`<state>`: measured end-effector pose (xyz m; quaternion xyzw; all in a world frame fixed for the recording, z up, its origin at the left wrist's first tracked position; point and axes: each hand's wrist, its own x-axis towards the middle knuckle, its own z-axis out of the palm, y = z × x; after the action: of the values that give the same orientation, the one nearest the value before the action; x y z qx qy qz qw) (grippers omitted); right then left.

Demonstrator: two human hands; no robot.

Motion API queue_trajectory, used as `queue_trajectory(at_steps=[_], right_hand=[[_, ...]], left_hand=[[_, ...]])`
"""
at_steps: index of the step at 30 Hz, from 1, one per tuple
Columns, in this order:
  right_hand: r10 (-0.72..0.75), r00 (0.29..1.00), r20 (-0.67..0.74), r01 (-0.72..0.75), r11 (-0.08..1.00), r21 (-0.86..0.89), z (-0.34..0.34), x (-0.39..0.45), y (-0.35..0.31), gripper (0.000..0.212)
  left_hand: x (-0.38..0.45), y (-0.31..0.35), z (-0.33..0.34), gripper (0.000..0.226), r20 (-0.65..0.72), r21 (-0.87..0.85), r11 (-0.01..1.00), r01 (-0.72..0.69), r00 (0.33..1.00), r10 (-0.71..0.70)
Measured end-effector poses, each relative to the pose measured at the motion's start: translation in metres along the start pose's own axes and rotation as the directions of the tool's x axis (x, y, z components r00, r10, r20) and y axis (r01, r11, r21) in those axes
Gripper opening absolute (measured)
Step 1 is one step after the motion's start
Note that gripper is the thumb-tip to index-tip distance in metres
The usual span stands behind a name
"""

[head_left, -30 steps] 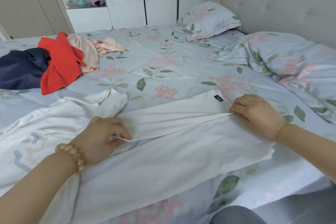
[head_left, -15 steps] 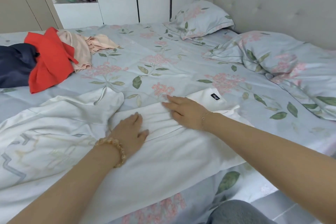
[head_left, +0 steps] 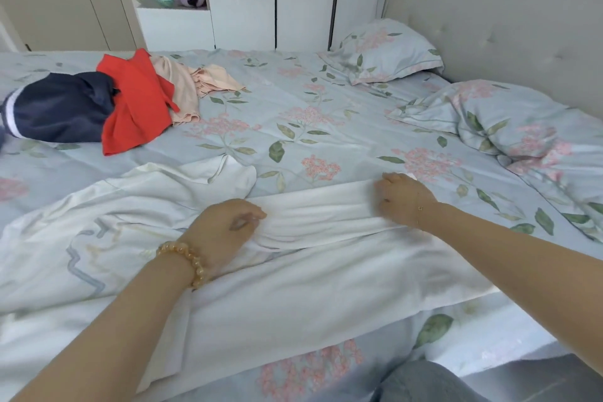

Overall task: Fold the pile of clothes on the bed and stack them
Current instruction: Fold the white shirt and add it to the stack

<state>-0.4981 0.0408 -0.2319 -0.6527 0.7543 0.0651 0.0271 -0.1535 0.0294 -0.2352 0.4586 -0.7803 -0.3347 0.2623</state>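
Risk is judged greatest at the bed (head_left: 326,101) itself: its floral cover lies rumpled and soft, so any crease pressed into cloth on it could come out crooked. Next, the white garment (head_left: 310,271) is spread across the near edge of the bed, with its lower part close to the drop; a pull toward the person could drag it over the side. Its left portion is bunched and wrinkled, and a fold made over that bunching would likely be uneven. The unfolded pile (head_left: 107,101) of navy, red and peach clothes lies well apart, at the far left of the bed, and is not at hazard.

A folded band along the garment's far edge is gripped at both ends. The left hand (head_left: 228,228) is curled on the cloth at the band's left; the right hand (head_left: 403,197) pinches it at the right. Unequal tension between them could skew the fold line.
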Motion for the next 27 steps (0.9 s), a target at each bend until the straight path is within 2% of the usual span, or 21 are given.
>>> queue_trajectory(at_steps=[2,4,7,9,12,15,17,20,22,25,27], right_hand=[[-0.103,0.994,-0.046,0.106,0.992,0.074,-0.017,0.004,-0.040,0.054],[-0.191,0.978,-0.078,0.203,0.963,0.177,-0.029,0.009,-0.088,0.050],[-0.242,0.965,-0.104,0.263,0.892,0.367,-0.043,0.032,-0.163,0.039],[-0.239,0.966,-0.094,0.255,0.849,0.463,-0.049,0.053,-0.208,0.040],[-0.281,0.954,-0.105,0.299,0.862,0.409,-0.053,0.086,-0.260,0.053],[-0.357,0.934,-0.019,0.347,0.891,0.293,-0.048,0.110,-0.293,0.064],[-0.361,0.933,0.010,0.351,0.914,0.202,-0.043,0.119,-0.307,0.053],[-0.372,0.905,-0.208,0.387,0.922,0.032,-0.037,0.125,-0.323,0.021],[-0.385,0.854,-0.349,0.401,0.916,-0.030,-0.042,0.119,-0.326,0.019],[-0.401,0.762,-0.508,0.491,0.869,0.052,-0.061,0.104,-0.321,0.023],[-0.435,0.697,-0.570,0.621,0.764,0.176,-0.078,0.080,-0.318,0.020]], left_hand=[[-0.010,-0.019,-0.036,0.024,-0.133,0.095,0.995,0.015,0.991,-0.002],[-0.018,-0.042,-0.070,0.026,-0.265,0.200,0.975,0.095,0.963,-0.039],[-0.032,-0.077,-0.116,0.030,-0.452,0.269,0.905,0.329,0.873,-0.183],[-0.044,-0.102,-0.138,0.032,-0.522,0.320,0.819,0.477,0.810,-0.267],[-0.056,-0.136,-0.167,0.041,-0.554,0.340,0.687,0.642,0.727,-0.406],[-0.063,-0.162,-0.179,0.059,-0.508,0.214,0.644,0.735,0.647,-0.569],[-0.064,-0.175,-0.185,0.070,-0.496,0.171,0.642,0.748,0.628,-0.599],[-0.071,-0.191,-0.198,0.068,-0.474,0.003,0.746,0.666,0.657,-0.586],[-0.077,-0.197,-0.205,0.053,-0.403,-0.141,0.791,0.596,0.695,-0.596],[-0.078,-0.199,-0.210,0.023,-0.347,-0.238,0.807,0.541,0.728,-0.591],[-0.074,-0.198,-0.213,0.017,-0.353,-0.285,0.803,0.523,0.722,-0.595]])
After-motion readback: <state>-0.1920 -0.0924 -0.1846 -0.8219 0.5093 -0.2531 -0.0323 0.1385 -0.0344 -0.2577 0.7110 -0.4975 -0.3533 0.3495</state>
